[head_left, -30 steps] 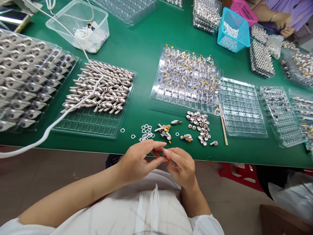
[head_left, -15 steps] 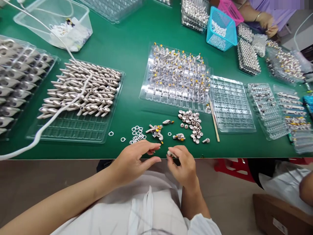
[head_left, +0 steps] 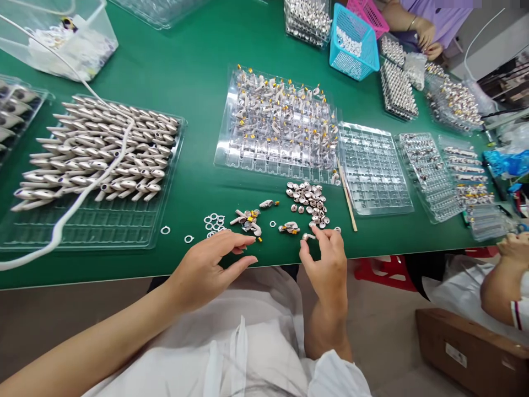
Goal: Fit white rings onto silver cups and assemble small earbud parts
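Note:
Held between the thumb and fingers of my right hand (head_left: pixel 328 262) is a small beige earbud (head_left: pixel 306 236), low over the table near its front edge. My left hand (head_left: pixel 209 267) is open, its thumb and fingers apart with nothing between them. Beyond its fingertips lies a cluster of earbud parts with yellow tabs (head_left: pixel 248 219), and white rings (head_left: pixel 214 221) are partly covered by that hand. A second small group of tabbed parts (head_left: pixel 289 227) sits between the two hands. Past my right fingers are many loose round earbud caps (head_left: pixel 308 198).
A clear tray of tabbed parts (head_left: pixel 281 121) stands mid-table, with a wooden stick (head_left: pixel 347 201) and another clear tray (head_left: pixel 374 171) at its right. Left, a white cable (head_left: pixel 88 190) crosses a tray of beige shells (head_left: pixel 107 149). A blue basket (head_left: pixel 354 58) stands farther back, near a co-worker's hands.
My hands have come apart. The right hand has carried the earbud forward and right, down towards the table; the left has opened. The camera view has shifted to the right.

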`<action>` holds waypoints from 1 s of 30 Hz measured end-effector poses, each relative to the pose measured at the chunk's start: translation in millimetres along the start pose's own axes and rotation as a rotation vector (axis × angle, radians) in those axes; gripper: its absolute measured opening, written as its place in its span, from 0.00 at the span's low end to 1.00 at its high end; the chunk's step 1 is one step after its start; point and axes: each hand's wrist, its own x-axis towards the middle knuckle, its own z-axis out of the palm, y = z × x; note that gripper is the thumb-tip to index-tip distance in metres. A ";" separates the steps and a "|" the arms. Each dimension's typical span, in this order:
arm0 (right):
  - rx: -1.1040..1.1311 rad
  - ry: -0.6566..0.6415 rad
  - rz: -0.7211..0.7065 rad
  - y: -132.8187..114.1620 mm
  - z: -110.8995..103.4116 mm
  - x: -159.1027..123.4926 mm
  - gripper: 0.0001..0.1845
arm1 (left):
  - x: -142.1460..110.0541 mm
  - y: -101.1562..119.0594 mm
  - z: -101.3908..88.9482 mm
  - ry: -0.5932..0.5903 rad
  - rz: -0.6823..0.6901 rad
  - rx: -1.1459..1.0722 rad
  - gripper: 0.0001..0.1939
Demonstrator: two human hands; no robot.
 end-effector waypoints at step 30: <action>0.838 -0.126 0.310 -53.8 22.0 19.2 0.08 | 21.2 1.9 11.6 0.066 0.017 -0.039 0.16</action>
